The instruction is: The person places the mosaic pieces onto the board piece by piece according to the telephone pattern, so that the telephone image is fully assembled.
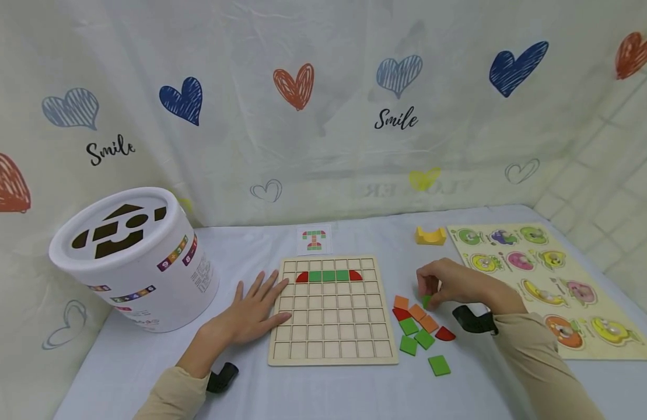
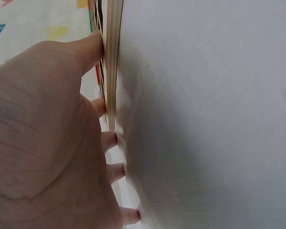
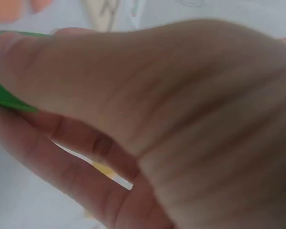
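My left hand (image 1: 252, 315) lies with fingers spread at the left edge of a wooden grid board (image 1: 330, 333); its thumb and a fingertip touch the frame. In the board's second row, three green square tiles (image 1: 328, 276) sit between a red rounded piece (image 1: 302, 277) on the left and another red piece (image 1: 356, 275) on the right. Right of the board, my right hand (image 1: 454, 286) pinches a green square tile (image 3: 7, 98) between thumb and fingers. Below that hand is a loose group of orange squares (image 1: 401, 302), green squares (image 1: 408, 326) and red rounded pieces (image 1: 446, 334).
Behind the board lies a small pattern card (image 1: 314, 240). A large white bucket (image 1: 197, 297) with shaped holes in its lid stands at the left. A yellow curved block (image 1: 430, 235) and a fruit puzzle board (image 1: 507, 280) are at the right. A printed curtain (image 1: 334, 151) hangs behind.
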The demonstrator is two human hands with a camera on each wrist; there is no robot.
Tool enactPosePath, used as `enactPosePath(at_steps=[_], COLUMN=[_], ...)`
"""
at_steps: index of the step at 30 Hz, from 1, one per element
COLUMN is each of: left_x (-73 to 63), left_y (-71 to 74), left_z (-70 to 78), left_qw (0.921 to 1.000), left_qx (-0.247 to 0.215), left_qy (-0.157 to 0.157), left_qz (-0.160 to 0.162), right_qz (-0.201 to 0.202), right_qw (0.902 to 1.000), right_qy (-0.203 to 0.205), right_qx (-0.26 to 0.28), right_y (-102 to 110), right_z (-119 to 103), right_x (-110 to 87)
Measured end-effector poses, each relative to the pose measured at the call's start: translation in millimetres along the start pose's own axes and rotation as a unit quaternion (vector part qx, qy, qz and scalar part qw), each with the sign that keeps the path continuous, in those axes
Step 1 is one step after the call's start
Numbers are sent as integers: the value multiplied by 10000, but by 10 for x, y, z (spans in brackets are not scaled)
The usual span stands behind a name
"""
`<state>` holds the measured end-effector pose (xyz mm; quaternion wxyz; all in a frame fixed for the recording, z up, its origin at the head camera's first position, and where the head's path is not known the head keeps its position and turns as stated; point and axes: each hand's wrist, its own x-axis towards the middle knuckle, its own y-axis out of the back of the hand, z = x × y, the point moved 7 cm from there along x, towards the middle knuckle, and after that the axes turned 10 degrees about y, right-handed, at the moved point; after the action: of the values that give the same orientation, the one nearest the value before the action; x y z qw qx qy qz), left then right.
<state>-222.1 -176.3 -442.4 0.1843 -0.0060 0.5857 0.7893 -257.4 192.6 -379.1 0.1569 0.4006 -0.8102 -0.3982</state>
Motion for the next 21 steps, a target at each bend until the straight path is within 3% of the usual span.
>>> enactPosePath(at_steps=[4, 12, 15, 21], left_x=[8, -35, -53, -52], left_y=[-15, 40, 69, 64], left_z=[-10, 60, 92, 96], left_qw=[10000, 9999, 9999, 9999], left_qx=[59, -76, -114, -41], left_qy=[55, -70, -56, 98], left_qz=[-13, 59, 15, -108], right_qz=[86, 582, 628, 657], right_qw=[9997, 9929, 9889, 9872], right_qy=[174, 1033, 1300, 1219], right_qx=[-150, 25, 354, 787], right_y=[65, 89, 35, -98], right_z=[-172, -493, -524, -405], right_x=[165, 550, 669, 834])
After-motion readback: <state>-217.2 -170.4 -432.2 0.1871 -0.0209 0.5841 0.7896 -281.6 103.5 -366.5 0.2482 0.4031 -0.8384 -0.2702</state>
